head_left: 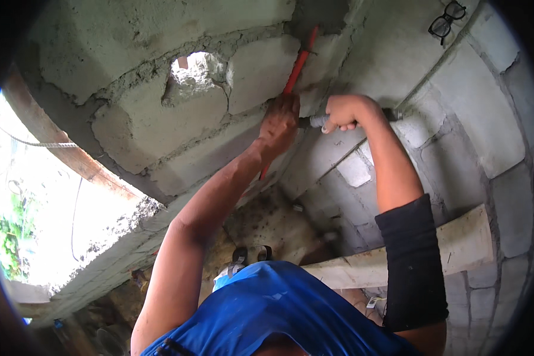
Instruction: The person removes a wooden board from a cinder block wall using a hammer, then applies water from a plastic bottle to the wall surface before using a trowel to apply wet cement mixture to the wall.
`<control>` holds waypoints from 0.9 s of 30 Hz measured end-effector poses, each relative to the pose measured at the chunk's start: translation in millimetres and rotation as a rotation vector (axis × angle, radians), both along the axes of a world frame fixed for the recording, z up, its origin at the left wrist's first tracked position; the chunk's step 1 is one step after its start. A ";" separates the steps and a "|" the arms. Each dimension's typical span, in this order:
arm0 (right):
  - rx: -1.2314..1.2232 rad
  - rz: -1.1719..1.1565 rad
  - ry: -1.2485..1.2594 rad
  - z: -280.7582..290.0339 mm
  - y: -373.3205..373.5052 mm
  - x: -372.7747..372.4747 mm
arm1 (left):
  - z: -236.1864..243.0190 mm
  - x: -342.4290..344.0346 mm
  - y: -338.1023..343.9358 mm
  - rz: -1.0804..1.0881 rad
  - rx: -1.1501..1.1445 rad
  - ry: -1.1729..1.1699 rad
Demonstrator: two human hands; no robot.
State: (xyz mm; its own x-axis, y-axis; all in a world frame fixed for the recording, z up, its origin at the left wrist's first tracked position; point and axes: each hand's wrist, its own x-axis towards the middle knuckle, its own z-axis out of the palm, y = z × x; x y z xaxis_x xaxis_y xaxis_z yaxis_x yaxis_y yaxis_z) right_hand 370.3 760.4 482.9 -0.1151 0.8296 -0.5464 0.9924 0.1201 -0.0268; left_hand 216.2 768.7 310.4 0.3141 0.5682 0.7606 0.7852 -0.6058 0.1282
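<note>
My left hand (279, 124) is closed round a long red bar (299, 62), held against the block wall (261, 71) and running down behind my wrist. Close to its right, my right hand (350, 111) is closed on a grey cylindrical piece (317, 121), which lies crosswise between my hands and shows again beyond my right wrist. I cannot make out exactly what this piece is. A hole (193, 77) through the blockwork shows left of the red bar, with rough broken edges.
A bright opening (35, 202) at the left has a wooden frame (77, 163) and a bent metal rod (35, 143). Eyeglasses (445, 22) are at the upper right on the blockwork. A pale plank (466, 237) crosses the lower right. A stained surface (258, 216) lies below.
</note>
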 end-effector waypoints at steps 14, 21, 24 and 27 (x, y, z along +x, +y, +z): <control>0.385 -0.067 0.138 -113.6 -77.2 1.7 | 2.0 -25.6 9.4 -0.074 0.125 0.268; 0.411 -0.285 0.352 -204.1 -147.4 13.2 | -37.0 -14.0 -3.7 -0.420 -0.177 0.574; 0.379 -0.311 0.376 -208.5 -171.4 39.0 | -38.3 -5.8 -36.5 -0.458 -0.282 0.555; 0.435 -0.267 0.328 -191.4 -198.9 66.8 | -28.8 -6.5 -42.1 -0.635 -0.551 0.457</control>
